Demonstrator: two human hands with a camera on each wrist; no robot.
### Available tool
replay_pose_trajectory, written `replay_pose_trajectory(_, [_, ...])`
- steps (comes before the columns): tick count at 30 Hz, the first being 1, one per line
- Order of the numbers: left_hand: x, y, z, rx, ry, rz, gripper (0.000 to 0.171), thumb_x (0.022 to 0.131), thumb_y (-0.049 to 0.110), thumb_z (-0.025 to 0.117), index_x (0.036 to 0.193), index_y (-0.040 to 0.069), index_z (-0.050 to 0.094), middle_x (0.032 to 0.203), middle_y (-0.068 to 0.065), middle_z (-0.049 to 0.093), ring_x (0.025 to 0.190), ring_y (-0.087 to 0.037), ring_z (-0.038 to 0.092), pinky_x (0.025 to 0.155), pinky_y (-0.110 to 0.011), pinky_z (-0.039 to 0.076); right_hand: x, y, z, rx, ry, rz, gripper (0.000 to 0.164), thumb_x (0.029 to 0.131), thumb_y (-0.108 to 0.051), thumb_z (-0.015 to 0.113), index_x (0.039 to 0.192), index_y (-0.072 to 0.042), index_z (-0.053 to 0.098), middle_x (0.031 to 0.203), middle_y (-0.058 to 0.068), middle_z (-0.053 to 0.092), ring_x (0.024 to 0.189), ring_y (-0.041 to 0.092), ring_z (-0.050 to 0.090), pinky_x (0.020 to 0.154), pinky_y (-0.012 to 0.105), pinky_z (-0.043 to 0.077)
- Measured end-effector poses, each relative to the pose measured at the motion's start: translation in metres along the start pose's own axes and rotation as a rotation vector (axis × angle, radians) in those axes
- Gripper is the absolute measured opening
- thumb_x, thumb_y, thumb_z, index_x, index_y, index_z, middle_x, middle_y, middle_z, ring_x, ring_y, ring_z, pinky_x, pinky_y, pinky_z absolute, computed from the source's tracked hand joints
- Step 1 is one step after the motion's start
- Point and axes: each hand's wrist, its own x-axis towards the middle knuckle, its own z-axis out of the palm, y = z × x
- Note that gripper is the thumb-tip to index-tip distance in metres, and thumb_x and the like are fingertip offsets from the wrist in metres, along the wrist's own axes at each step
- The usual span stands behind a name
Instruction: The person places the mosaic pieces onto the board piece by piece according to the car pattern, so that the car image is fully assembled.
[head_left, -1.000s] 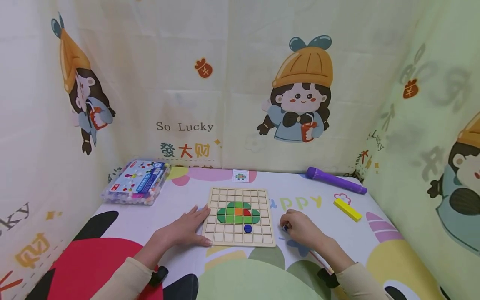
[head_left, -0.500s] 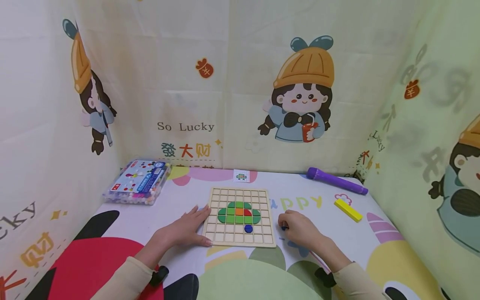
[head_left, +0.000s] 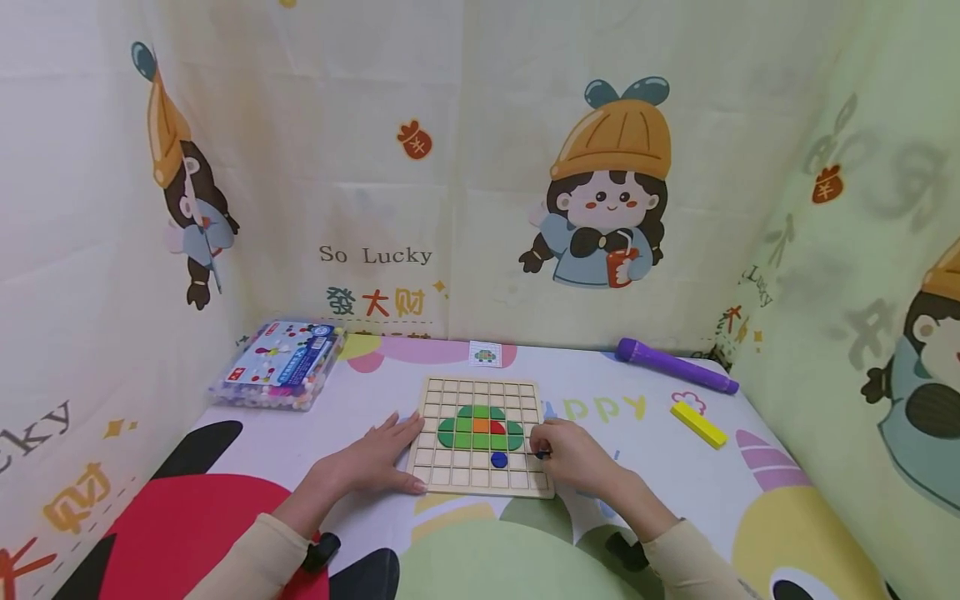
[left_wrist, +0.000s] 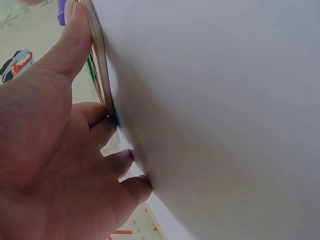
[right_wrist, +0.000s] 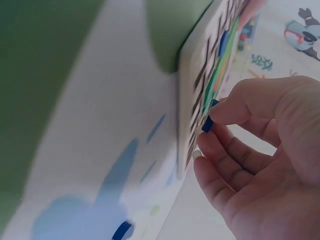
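Note:
A square wooden grid board (head_left: 480, 492) lies on the table, with green, orange and red tiles (head_left: 480, 426) forming a rounded shape in its middle. Below them sits a round blue piece (head_left: 498, 460). My left hand (head_left: 373, 457) rests against the board's left side, thumb at the lower corner and fingers spread along the edge (left_wrist: 101, 65). Between thumb and fingertips, my right hand (head_left: 579, 457) pinches a small dark blue tile (right_wrist: 210, 117) at the board's right edge. Another blue piece (right_wrist: 122, 230) lies on the tabletop in the right wrist view.
A small pattern card (head_left: 485, 355) lies behind the board. At the back left is a clear plastic box (head_left: 277, 362) with a printed label. A purple microphone-shaped stick (head_left: 675, 365) and a yellow block (head_left: 698, 425) lie to the right. Printed curtains surround the table.
My right hand has moved left, from the tabletop beside the board to its right edge, carrying the blue tile. My left hand has stayed at the board's left side.

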Motion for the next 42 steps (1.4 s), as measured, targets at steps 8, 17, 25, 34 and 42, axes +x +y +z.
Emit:
replay_pose_trajectory(8, [-0.001, 0.002, 0.001, 0.003, 0.010, -0.005, 0.107, 0.075, 0.054, 0.080, 0.157, 0.008, 0.028, 0.166, -0.010, 0.025, 0.154, -0.043, 0.012, 0.121, -0.065, 0.017, 0.016, -0.022, 0.011, 0.009, -0.014, -0.075, 0.021, 0.074, 0.007, 0.068, 0.083, -0.013, 0.069, 0.078, -0.003, 0.058, 0.071, 0.008, 0.045, 0.061, 0.021, 0.043])
replay_pose_trajectory(17, [0.002, -0.002, 0.002, 0.015, 0.005, 0.009, 0.108, 0.076, 0.057, 0.079, 0.157, 0.008, 0.028, 0.166, -0.010, 0.024, 0.153, -0.044, 0.012, 0.120, -0.065, 0.018, 0.033, -0.052, 0.031, 0.022, -0.028, -0.160, 0.022, 0.075, 0.006, 0.060, 0.082, -0.014, 0.068, 0.076, -0.004, 0.057, 0.072, 0.009, 0.044, 0.061, 0.018, 0.037])
replay_pose_trajectory(25, [0.003, -0.003, 0.002, 0.027, 0.007, 0.008, 0.108, 0.075, 0.057, 0.079, 0.157, 0.008, 0.028, 0.166, -0.010, 0.025, 0.153, -0.044, 0.013, 0.120, -0.065, 0.020, 0.048, -0.067, 0.041, -0.024, -0.049, -0.162, 0.020, 0.076, 0.001, 0.064, 0.085, -0.016, 0.070, 0.081, -0.006, 0.062, 0.075, 0.007, 0.049, 0.067, 0.018, 0.043])
replay_pose_trajectory(34, [0.004, -0.003, 0.003, 0.020, 0.005, 0.007, 0.109, 0.075, 0.058, 0.079, 0.157, 0.009, 0.028, 0.166, -0.009, 0.025, 0.154, -0.043, 0.013, 0.120, -0.066, 0.018, 0.055, -0.073, 0.047, -0.039, -0.075, -0.150, 0.023, 0.077, 0.001, 0.064, 0.088, -0.018, 0.071, 0.083, -0.008, 0.062, 0.077, 0.006, 0.051, 0.070, 0.019, 0.047])
replay_pose_trajectory(42, [0.003, -0.002, 0.002, 0.024, 0.008, 0.007, 0.108, 0.075, 0.057, 0.079, 0.157, 0.008, 0.028, 0.165, -0.011, 0.025, 0.153, -0.044, 0.013, 0.120, -0.066, 0.019, 0.052, -0.070, 0.044, 0.003, -0.088, -0.174, 0.022, 0.081, 0.000, 0.065, 0.091, -0.017, 0.076, 0.088, -0.008, 0.067, 0.082, 0.004, 0.053, 0.077, 0.019, 0.051])
